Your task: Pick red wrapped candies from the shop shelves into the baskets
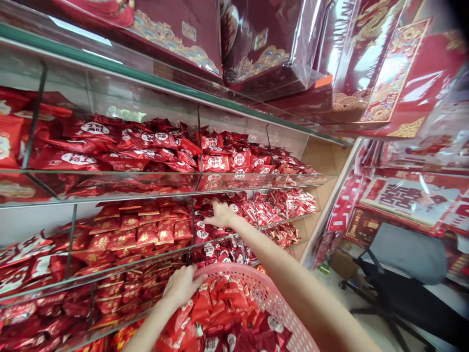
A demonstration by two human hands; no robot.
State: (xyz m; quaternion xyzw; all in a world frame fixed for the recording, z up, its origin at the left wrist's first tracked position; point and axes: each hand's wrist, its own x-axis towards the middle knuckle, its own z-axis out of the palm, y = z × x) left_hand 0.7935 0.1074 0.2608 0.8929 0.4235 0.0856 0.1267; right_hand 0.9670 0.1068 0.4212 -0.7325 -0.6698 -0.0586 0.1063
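My left hand (181, 283) grips the rim of a pink perforated plastic basket (264, 286), its thumb lying over the edge. Inside the basket lie many small wrapped packets, bright red ones (223, 298) at the back and dark red ones (252, 337) with white labels nearer me. My right hand (222, 215) reaches into a glass shelf compartment, over dark red packets with white oval labels (202, 233). Its thumb and a finger show apart, and I see no packet between them; the other fingertips are partly hidden.
Glass shelves (146, 193) with upright dividers hold heaps of red packets left and right of my hands. Large dark red gift boxes (264, 44) stand on the top shelf. At the right are a black and grey office chair (406, 254) and hanging red packaged goods (410, 195).
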